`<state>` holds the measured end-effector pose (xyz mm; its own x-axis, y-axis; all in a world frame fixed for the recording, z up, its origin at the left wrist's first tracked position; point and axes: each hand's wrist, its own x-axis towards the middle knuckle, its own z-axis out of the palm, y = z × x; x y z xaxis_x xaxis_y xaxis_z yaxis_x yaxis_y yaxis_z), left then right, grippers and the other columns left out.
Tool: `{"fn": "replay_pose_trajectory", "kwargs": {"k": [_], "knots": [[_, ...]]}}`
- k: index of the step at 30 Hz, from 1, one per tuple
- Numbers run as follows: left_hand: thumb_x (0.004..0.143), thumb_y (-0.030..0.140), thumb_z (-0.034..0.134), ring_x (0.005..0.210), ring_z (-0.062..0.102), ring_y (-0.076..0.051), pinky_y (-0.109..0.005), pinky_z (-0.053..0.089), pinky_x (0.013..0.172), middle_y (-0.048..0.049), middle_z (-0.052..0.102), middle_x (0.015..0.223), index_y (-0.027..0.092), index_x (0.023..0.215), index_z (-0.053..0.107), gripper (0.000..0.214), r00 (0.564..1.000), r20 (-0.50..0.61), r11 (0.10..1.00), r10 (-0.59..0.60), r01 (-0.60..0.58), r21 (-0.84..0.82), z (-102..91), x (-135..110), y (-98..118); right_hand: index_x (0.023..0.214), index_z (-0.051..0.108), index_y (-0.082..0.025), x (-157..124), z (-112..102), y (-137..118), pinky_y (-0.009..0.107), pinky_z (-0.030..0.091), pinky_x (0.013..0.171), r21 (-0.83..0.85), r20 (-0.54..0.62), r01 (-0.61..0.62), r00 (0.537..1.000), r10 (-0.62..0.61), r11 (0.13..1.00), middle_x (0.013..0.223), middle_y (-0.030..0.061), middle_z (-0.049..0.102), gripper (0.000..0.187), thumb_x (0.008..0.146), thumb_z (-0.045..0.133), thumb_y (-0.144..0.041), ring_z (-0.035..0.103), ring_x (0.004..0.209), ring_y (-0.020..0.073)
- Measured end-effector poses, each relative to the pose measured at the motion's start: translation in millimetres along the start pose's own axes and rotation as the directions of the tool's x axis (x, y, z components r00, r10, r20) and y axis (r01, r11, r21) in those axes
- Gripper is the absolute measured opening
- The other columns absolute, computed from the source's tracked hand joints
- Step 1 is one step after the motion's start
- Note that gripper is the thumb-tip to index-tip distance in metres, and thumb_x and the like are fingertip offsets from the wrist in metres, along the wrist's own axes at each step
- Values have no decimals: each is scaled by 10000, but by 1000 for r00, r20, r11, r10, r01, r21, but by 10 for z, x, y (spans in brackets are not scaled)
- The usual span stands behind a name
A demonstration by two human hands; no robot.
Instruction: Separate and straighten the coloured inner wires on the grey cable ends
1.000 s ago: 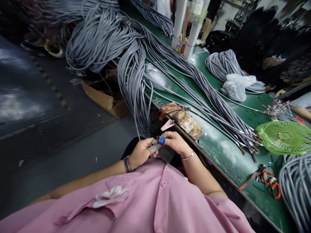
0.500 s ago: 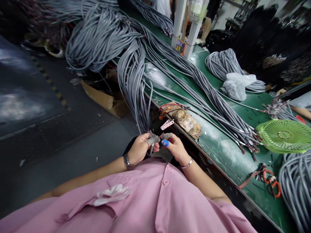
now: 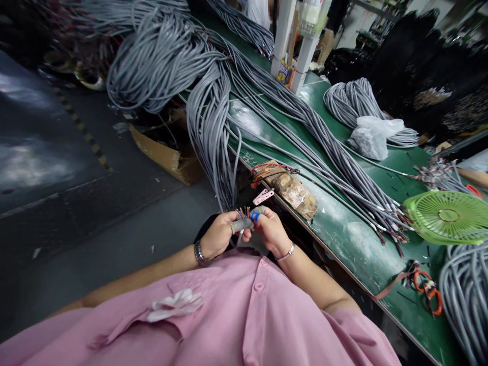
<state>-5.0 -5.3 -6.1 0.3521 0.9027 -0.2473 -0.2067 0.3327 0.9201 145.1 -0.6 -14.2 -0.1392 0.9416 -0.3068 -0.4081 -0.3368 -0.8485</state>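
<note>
A green bench [image 3: 356,236] extends from 12 to 4 o'clock of the hands. The left hand [image 3: 216,235] pinches a cable [image 3: 240,238]; its wires [image 3: 241,212] fan upward at 12 o'clock. The right hand [image 3: 275,233] is at their 3 o'clock side; whether it grips one cannot be told. Apparent step: wire separation. The next move likely calls for a steady left pinch and single-wire selection.

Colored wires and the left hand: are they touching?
Touching: the head view shows the colored wires poking up out of the pinch of the left hand.
</note>
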Motion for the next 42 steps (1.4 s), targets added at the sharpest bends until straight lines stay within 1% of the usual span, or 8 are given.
{"fn": "replay_pose_trajectory", "kwargs": {"k": [4, 7, 11, 17, 22, 31, 39, 42], "knots": [[712, 286, 706, 494, 590, -142, -263, 487, 514, -34, 662, 577, 132, 732, 652, 164, 995, -102, 993, -10, -2, -117, -26, 14, -53, 751, 585, -180, -11, -24, -24, 195, 405, 489, 86, -39, -43, 998, 47, 995, 604, -59, 501, 178, 716, 694, -316, 408, 489, 59], [738, 280, 686, 497, 595, -138, -256, 486, 510, -26, 670, 593, 136, 750, 641, 151, 990, -138, 994, -5, -10, -108, -70, 19, -97, 798, 599, -180, -54, -26, -87, 206, 423, 504, -36, -35, -41, 999, 40, 999, 694, -34, 545, 256, 729, 694, -408, 430, 527, 65], [756, 258, 652, 497, 597, -135, -251, 480, 509, -27, 669, 598, 138, 715, 622, 130, 990, -136, 999, 33, -33, 0, -82, 4, -102, 803, 601, -174, -61, 34, -172, 206, 399, 514, -305, 20, 71, 997, -68, 950, 693, -27, 563, 305, 696, 736, -426, 468, 576, 81], [746, 242, 636, 536, 623, -147, -255, 505, 540, -35, 680, 621, 145, 706, 642, 105, 995, -79, 970, 68, -48, 238, -50, -49, -17, 739, 596, -162, 13, 34, -170, 208, 375, 494, -407, 77, 56, 997, -26, 912, 633, -40, 544, 300, 666, 753, -407, 460, 554, 83], [763, 250, 626, 566, 635, -153, -256, 509, 555, -51, 689, 648, 142, 694, 651, 130, 995, -73, 966, 72, -51, 255, -76, -43, -48, 776, 616, -164, -14, 8, -105, 221, 417, 510, -362, 41, 46, 999, -34, 931, 653, -37, 559, 259, 694, 724, -385, 472, 536, 81], [703, 331, 718, 517, 627, -162, -283, 512, 530, -49, 679, 615, 128, 727, 621, 226, 974, -218, 992, -61, 35, -121, -13, -3, -101, 770, 637, -159, -49, 19, -6, 228, 409, 529, -170, -54, 48, 997, -58, 984, 623, -32, 579, 211, 695, 734, -330, 494, 517, 76], [707, 315, 717, 534, 634, -161, -282, 518, 539, -40, 682, 630, 136, 780, 614, 220, 959, -280, 986, -40, -7, -165, -46, 0, -116, 731, 614, -165, -24, 43, -47, 219, 388, 497, -168, -67, 40, 996, -52, 985, 613, -41, 566, 229, 648, 766, -315, 460, 488, 66], [726, 305, 690, 522, 628, -158, -284, 517, 540, -43, 683, 630, 136, 758, 616, 187, 976, -214, 996, -34, 15, -91, -23, -9, -109, 737, 615, -167, 10, 58, -67, 217, 374, 498, -188, -49, 74, 995, -85, 979, 615, -42, 563, 216, 658, 752, -314, 452, 497, 67]]}}
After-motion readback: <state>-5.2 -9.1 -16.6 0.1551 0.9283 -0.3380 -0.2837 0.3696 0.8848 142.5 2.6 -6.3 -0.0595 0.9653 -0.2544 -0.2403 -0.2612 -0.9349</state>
